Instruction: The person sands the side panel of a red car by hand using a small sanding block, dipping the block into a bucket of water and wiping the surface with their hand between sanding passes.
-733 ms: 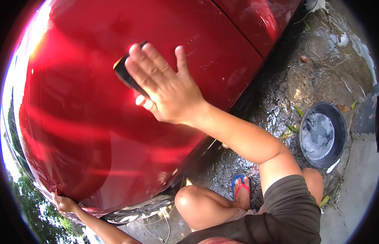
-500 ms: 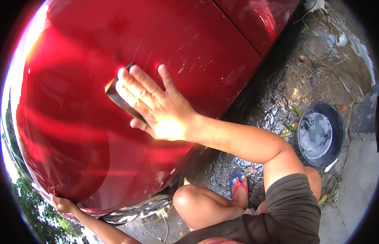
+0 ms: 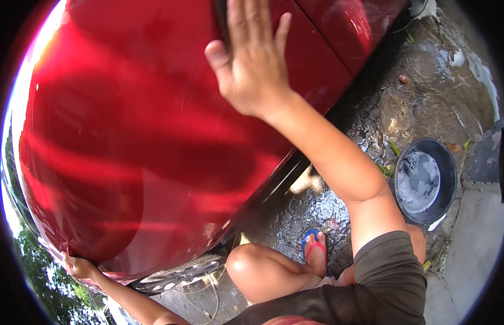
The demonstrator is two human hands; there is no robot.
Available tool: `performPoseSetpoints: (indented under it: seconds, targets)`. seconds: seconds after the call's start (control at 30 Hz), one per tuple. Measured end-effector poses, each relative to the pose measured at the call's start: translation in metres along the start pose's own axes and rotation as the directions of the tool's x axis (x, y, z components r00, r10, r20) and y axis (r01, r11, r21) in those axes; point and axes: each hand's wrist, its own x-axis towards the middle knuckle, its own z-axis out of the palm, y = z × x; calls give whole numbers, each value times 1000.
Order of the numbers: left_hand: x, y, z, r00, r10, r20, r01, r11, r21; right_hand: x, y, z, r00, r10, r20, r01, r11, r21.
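A glossy red car body point(image 3: 116, 135) fills the left and middle of the head view. My right hand point(image 3: 257, 65) lies over its upper part, fingers stretched upward and thumb held out to the side. Under the fingers is a dark sponge point(image 3: 220, 21), pressed to the paint and mostly covered by the hand; the fingertips run out of the picture. Faint wet streaks mark the panel. At the lower left, my left hand point(image 3: 80, 266) grips the car's edge, its fingers small and partly hidden.
A black bucket point(image 3: 452, 184) of foamy water stands on the wet ground at the right, beside a concrete ledge point(image 3: 474, 233). Below the car's lower edge a wheel point(image 3: 181, 279) shows. My bent knee point(image 3: 246, 265) and sandalled foot point(image 3: 316, 249) are close by.
My right hand has slid up and to the right across the red panel, with the sponge under it. The streaks where it passes look fainter. My left hand stays at the car's edge.
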Motion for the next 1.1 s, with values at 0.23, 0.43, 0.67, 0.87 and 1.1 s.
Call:
performPoseSetpoints:
  seconds: [0.23, 0.43, 0.67, 0.87, 1.1]
  targets:
    - [6, -10, 2, 999, -44, 31, 43, 999, 21, -6, -1, -13, 967, -180, 181, 189, 982, -30]
    - [10, -21, -7, 1000, 1, 22, -1, 1000, -11, -51, -49, -1, 810, -523, 266, 565, 818, -112]
    - [5, -16, -4, 1000, 8, 0, -8, 1000, 17, -53, -66, 6, 822, -433, 370, 423, 899, 112]
    - [7, -18, -2, 999, -33, 23, 32, 999, 31, 6, -13, -4, 990, -129, 53, 130, 992, -3]
    - [-4, -10, -2, 998, -59, 15, 60, 997, -50, -19, -28, -3, 907, -379, 184, 367, 925, 94]
